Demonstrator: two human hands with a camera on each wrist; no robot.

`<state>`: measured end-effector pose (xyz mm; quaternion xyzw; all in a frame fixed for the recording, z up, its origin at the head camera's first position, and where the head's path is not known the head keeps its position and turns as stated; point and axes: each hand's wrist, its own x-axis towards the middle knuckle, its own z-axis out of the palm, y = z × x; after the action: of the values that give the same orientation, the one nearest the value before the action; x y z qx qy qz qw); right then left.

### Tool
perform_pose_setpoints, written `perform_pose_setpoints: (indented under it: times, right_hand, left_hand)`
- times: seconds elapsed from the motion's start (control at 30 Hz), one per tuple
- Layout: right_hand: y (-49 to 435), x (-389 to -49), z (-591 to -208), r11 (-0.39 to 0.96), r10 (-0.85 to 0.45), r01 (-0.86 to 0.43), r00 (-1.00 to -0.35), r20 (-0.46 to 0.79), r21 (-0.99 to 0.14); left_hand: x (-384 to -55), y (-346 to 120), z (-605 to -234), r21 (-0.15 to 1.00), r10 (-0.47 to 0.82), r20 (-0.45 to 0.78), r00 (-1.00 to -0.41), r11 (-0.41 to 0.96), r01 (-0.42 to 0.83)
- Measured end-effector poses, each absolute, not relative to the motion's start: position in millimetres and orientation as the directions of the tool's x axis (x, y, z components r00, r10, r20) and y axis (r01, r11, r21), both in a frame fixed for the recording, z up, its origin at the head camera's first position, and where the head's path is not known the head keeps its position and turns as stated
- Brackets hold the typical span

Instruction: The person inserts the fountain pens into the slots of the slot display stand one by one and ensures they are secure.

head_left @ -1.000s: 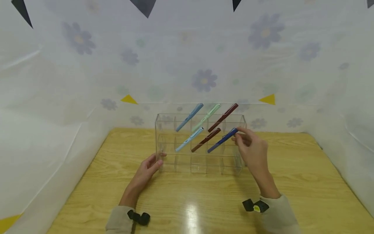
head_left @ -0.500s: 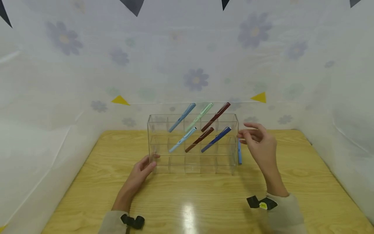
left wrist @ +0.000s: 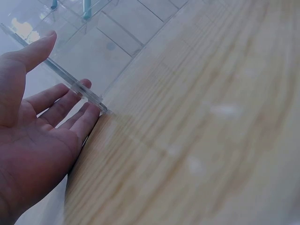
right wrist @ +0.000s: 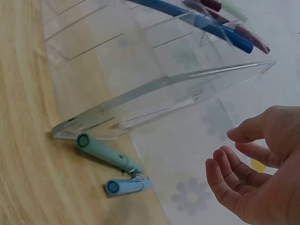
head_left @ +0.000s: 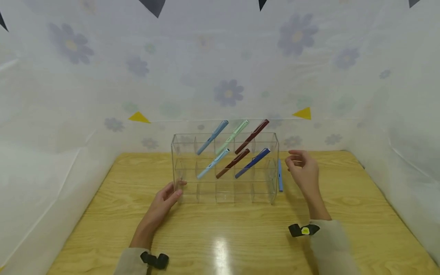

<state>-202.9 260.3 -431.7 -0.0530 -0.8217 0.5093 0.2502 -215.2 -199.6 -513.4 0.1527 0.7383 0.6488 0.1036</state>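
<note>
A clear acrylic pen rack (head_left: 225,194) stands on the wooden table. Six slanted pens rest in it: a blue pen (head_left: 213,136), a mint green pen (head_left: 235,135) and a dark red pen (head_left: 252,136) above; a light blue pen (head_left: 214,163), another dark red pen (head_left: 233,163) and a navy pen (head_left: 253,163) below. My left hand (head_left: 166,198) touches the rack's left side with its fingertips, thumb apart. Right of the rack, my right hand (head_left: 304,170) hovers with loosely bent fingers, holding nothing.
Beside the rack's right end, a green pen (right wrist: 105,153) and a light blue pen (right wrist: 129,186) lie on the table (head_left: 192,236). A flower-patterned white sheet (head_left: 192,57) hangs behind, with white sheeting on both sides.
My right hand has let go of the navy pen and drawn away to the right, uncovering a blue pen beside the rack. My left hand stays at the rack; the head view has shifted slightly.
</note>
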Motion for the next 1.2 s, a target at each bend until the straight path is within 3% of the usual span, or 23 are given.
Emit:
perform_pose_setpoints:
  times: [0.4, 1.0, 1.2]
  right_hand:
    - [268, -216, -471, 0.517, 0.352, 0.025, -0.918, 0.185, -0.856]
    - [269, -223, -488, 0.713, 0.303, 0.127, -0.943, 0.14, -0.69]
    - [268, -220, -483, 0.705, 0.297, 0.168, -0.952, 0.071, -0.69]
  left_hand:
    - [-216, -200, -512, 0.989, 0.358, 0.042, -0.933, 0.115, 0.089]
    - [-215, -199, -513, 0.988, 0.364, 0.051, -0.93, 0.12, 0.102]
    - [-215, -200, -514, 0.989, 0.362, 0.056, -0.931, 0.111, 0.102]
